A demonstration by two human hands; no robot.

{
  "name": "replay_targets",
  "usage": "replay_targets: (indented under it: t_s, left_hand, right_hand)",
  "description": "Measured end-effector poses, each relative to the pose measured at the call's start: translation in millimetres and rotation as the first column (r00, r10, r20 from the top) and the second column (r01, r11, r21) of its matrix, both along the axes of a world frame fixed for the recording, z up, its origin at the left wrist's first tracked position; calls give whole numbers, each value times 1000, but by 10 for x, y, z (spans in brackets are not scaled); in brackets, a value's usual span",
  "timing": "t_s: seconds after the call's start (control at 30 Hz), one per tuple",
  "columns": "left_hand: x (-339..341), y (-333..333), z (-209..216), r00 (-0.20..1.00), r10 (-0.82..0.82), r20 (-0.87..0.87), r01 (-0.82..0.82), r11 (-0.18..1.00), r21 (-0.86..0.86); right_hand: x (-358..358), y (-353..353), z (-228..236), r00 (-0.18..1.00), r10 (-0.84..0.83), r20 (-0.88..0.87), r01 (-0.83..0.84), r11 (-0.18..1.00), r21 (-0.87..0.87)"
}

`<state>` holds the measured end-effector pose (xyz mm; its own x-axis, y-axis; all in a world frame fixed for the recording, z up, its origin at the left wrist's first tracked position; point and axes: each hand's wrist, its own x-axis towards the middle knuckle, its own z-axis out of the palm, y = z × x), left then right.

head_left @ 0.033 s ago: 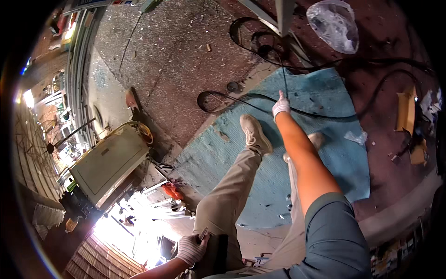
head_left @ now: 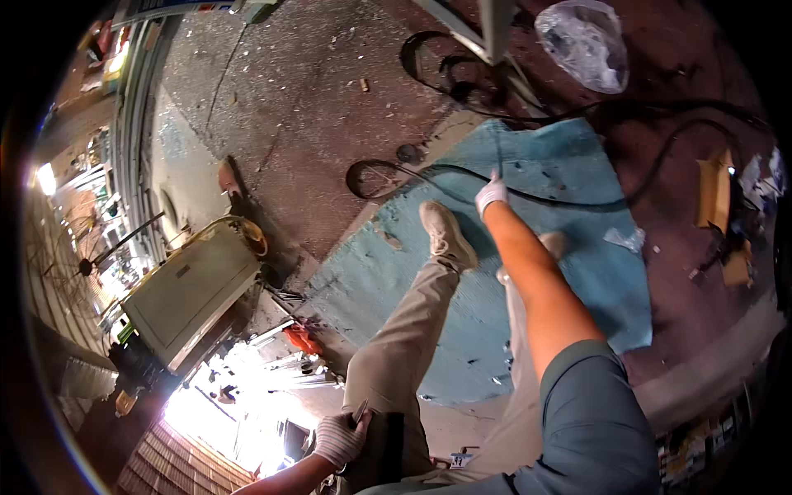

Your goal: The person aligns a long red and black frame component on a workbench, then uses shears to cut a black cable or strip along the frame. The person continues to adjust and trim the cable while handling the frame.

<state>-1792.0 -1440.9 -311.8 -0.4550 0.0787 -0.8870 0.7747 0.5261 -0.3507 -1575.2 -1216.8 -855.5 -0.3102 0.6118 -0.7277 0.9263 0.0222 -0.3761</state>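
Note:
My right hand [head_left: 492, 195], in a pale glove, reaches out over the blue mat [head_left: 462, 330]. Its fingers are closed around a narrow dark strip [head_left: 499, 148], which runs away from me and looks smeared. Just beside that hand, a long black flexible strip [head_left: 561, 203] loops across the mat. My left hand [head_left: 340, 439], also gloved, rests against my left thigh and grips a small metal tool [head_left: 360, 410]. Only the tool's slim pointed end shows; the palm hides the rest.
A metal leg [head_left: 495, 33] stands at the far edge, with black coils around its foot. A crumpled clear plastic bag [head_left: 584, 45] lies far right, an opened cardboard box [head_left: 714, 190] nearer. At left are a beige panel-topped unit [head_left: 191, 301] and a fan [head_left: 86, 266].
The whole view has shifted slightly. The narrow strip beyond my right hand looks fainter and more smeared than before. Both hands stay in nearly the same places, still closed.

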Motion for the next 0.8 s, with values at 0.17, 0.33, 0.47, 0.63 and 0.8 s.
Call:
replay_targets:
  t_s: [0.17,0.33,0.47,0.63,0.8]
  left_hand:
    - [201,21,178,993,-87,74,87,996,9]
    - [256,148,245,968,-234,91,235,972,-7]
    - [352,377,450,961,-110,254,14,935,354]
    - [892,908,999,650,-32,759,-378,853,360]
    - [1434,1315,2062,331,163,930,-631,771,89]
  right_hand:
    - [295,-648,1461,862,444,-247,-426,896,125]
    - [576,-1028,3389,785,336,-520,-249,940,232]
    - [881,-1008,4941,741,199,-642,-120,979,164]
    - [1173,-929,6409,596,135,-792,140,953,267]
    - [1714,-789,7504,659,154,-736,158,928,336]
